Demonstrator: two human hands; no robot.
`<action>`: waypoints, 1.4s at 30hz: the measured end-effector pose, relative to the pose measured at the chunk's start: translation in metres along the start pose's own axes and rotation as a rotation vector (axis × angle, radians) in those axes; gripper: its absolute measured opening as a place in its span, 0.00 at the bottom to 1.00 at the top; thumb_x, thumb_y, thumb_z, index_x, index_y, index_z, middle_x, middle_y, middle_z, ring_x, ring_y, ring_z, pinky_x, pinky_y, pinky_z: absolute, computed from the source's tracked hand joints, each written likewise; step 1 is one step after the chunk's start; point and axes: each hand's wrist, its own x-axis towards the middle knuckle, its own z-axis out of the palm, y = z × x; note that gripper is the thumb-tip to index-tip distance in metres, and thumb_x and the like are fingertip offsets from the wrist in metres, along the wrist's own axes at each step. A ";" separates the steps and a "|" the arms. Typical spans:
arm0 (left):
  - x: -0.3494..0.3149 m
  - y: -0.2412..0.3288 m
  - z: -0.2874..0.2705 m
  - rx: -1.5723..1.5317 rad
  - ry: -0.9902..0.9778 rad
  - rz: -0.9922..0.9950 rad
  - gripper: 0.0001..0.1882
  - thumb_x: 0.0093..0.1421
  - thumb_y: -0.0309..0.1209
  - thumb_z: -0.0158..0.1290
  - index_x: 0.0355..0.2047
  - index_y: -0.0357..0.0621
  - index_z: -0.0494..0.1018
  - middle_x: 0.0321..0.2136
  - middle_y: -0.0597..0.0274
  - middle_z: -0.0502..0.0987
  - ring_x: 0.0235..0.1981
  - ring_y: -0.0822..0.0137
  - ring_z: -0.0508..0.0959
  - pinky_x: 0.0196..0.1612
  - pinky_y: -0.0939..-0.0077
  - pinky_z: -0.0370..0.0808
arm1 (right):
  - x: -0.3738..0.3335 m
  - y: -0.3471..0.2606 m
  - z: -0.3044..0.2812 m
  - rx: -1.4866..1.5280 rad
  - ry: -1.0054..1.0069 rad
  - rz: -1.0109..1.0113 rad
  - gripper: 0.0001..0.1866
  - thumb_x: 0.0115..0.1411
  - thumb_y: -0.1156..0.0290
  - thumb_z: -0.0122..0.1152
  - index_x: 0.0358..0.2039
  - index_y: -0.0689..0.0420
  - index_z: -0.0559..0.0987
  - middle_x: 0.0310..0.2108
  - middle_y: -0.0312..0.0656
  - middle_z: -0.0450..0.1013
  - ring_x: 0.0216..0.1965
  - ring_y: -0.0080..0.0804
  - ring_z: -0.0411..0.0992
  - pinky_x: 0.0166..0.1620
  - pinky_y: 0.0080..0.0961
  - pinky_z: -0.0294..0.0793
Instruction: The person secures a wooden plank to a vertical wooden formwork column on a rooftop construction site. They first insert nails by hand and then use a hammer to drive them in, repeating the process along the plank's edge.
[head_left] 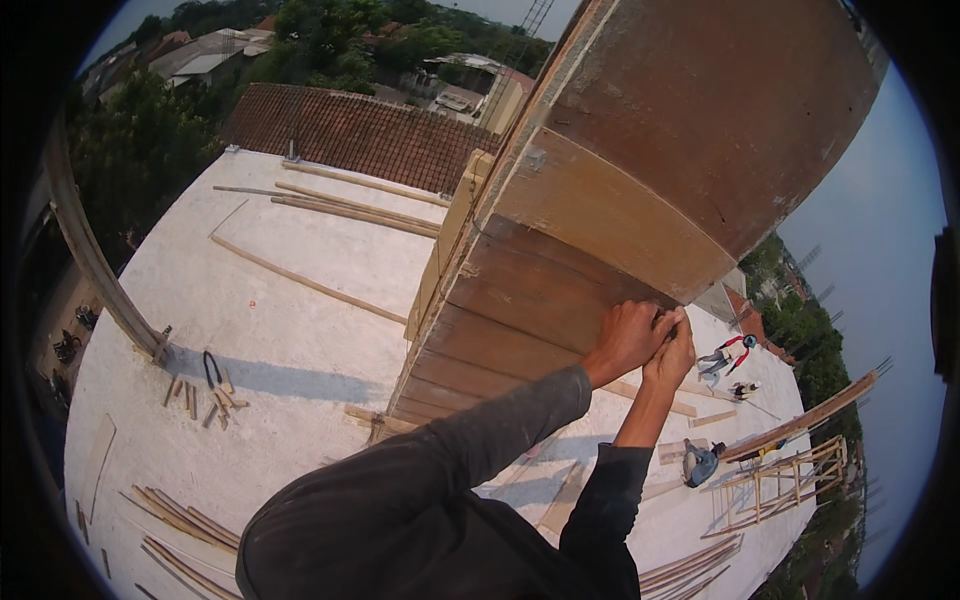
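A tall column form of brown wooden boards rises in front of me, tilted in the picture. My left hand is closed against its right edge, below a lighter tan board. My right hand is pressed close beside it, fingers curled at the same edge, the two hands touching. Whatever the fingers pinch is too small or hidden to make out. Both forearms are in dark sleeves, reaching up from below.
Far below lies a pale concrete slab with long timber strips and short offcuts. Another column form stands left. Several people are at right, one crouching near a wooden frame. A tiled roof lies beyond.
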 end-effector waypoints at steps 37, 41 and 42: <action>0.135 -0.127 -0.292 -0.488 0.356 -0.273 0.03 0.60 0.19 0.61 0.32 0.28 0.80 0.21 0.56 0.82 0.19 0.69 0.82 0.22 0.74 0.78 | 0.013 -0.008 -0.016 0.077 -0.095 0.115 0.07 0.68 0.74 0.67 0.42 0.61 0.77 0.30 0.36 0.76 0.34 0.23 0.76 0.43 0.22 0.87; 0.134 -0.125 -0.287 -0.301 0.454 -0.230 0.04 0.57 0.20 0.63 0.26 0.30 0.81 0.19 0.55 0.82 0.18 0.69 0.83 0.24 0.74 0.78 | 0.014 -0.007 -0.018 0.099 -0.096 0.097 0.06 0.68 0.74 0.67 0.41 0.61 0.78 0.30 0.36 0.76 0.33 0.23 0.77 0.43 0.23 0.87; 0.133 -0.123 -0.287 -0.253 0.462 -0.242 0.04 0.56 0.21 0.64 0.26 0.30 0.81 0.19 0.56 0.82 0.18 0.69 0.83 0.24 0.74 0.78 | 0.015 -0.006 -0.019 0.099 -0.108 0.082 0.06 0.68 0.74 0.67 0.41 0.61 0.78 0.30 0.36 0.77 0.33 0.23 0.77 0.43 0.23 0.87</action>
